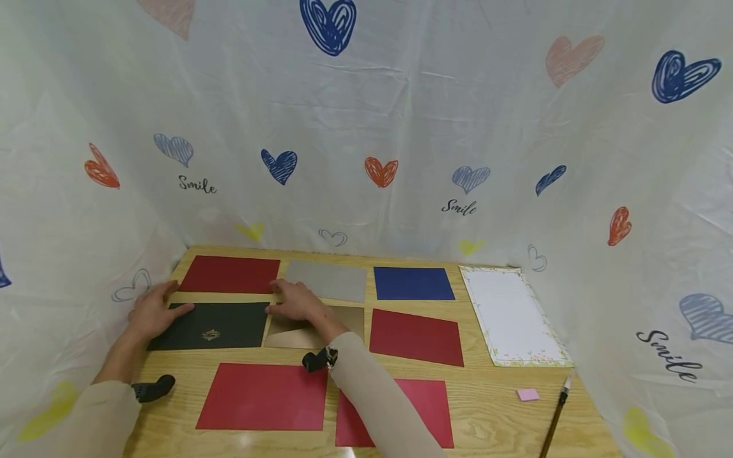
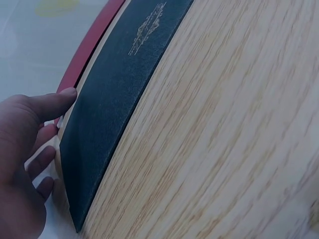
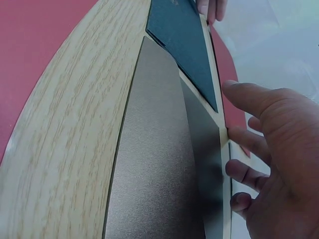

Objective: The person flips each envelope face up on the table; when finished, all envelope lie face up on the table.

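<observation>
Currently, the green card (image 1: 229, 321) lies flat, crest toward its near edge. Your left hand (image 1: 153, 312) is at its left end — fingers loosely spread, thumb by the top-left corner, other fingertips near the far red card (image 1: 231, 273) just beyond. Your right hand (image 1: 298, 302) is at its right end, relaxed, thumb and fingers apart; neither hand grips anything, and firm contact you cannot tell. Right of the green card: the gold card (image 1: 292, 338), partly under your right hand and forearm, then another red card (image 1: 417, 337). Beyond and right of it — grey card (image 1: 338, 280), then blue card (image 1: 413, 284). Nearer you than it, a pinkish-red card (image 1: 260, 397). Far right of it: bordered sheet (image 1: 515, 315), pink block (image 1: 527, 395), brush (image 1: 553, 423).
</observation>
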Available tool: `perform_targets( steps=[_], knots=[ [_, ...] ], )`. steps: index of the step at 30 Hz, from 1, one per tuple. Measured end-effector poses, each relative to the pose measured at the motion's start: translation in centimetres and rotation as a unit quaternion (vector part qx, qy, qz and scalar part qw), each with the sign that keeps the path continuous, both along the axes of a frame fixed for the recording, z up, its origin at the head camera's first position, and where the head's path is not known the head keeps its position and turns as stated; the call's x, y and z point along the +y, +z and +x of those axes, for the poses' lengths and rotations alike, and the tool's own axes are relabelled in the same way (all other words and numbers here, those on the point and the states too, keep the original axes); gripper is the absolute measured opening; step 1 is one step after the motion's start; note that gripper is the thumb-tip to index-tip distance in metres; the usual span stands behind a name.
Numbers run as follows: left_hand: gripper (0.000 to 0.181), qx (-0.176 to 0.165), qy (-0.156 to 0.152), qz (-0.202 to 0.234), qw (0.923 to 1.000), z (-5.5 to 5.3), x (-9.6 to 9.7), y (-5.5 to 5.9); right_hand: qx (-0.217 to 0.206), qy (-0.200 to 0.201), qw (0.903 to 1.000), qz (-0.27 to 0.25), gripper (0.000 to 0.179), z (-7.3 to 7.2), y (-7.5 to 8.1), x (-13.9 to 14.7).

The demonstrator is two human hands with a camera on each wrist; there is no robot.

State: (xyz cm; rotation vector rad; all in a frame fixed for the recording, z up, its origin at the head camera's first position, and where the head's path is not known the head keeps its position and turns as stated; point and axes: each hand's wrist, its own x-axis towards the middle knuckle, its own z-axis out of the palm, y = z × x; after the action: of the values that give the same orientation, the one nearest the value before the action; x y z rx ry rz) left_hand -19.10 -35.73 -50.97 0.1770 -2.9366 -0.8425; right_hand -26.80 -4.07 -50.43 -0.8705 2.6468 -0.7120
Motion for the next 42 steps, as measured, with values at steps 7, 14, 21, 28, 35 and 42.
perform_targets(
  steps=[7,14,21,28,35,42],
  knots=[
    [0.069,0.035,0.003,0.036,0.9987,0.01,0.04,-0.19,-0.007,0.006,1.0,-0.002,0.06,0.18,0.19,0.23],
    [0.044,0.125,0.029,0.045,0.9906,0.13,0.07,-0.44,-0.012,0.011,0.9999,0.002,0.058,0.32,0.45,0.35],
    [0.036,0.144,0.077,0.024,0.9863,0.12,0.33,-0.35,-0.018,0.016,0.9997,-0.002,0.056,0.29,0.33,0.34],
    [0.03,0.145,0.097,0.019,0.9844,0.32,0.68,-0.14,-0.011,0.023,0.9997,-0.005,0.054,-0.03,0.34,0.41],
    [0.029,0.174,0.094,0.021,0.9799,0.59,0.61,-0.12,-0.01,0.027,0.9995,-0.014,0.05,-0.24,0.18,0.47],
    [0.026,0.21,0.078,0.023,0.9743,0.76,0.07,-0.32,0.022,0.029,0.9989,-0.03,0.044,-0.63,0.26,0.74]
  ],
)
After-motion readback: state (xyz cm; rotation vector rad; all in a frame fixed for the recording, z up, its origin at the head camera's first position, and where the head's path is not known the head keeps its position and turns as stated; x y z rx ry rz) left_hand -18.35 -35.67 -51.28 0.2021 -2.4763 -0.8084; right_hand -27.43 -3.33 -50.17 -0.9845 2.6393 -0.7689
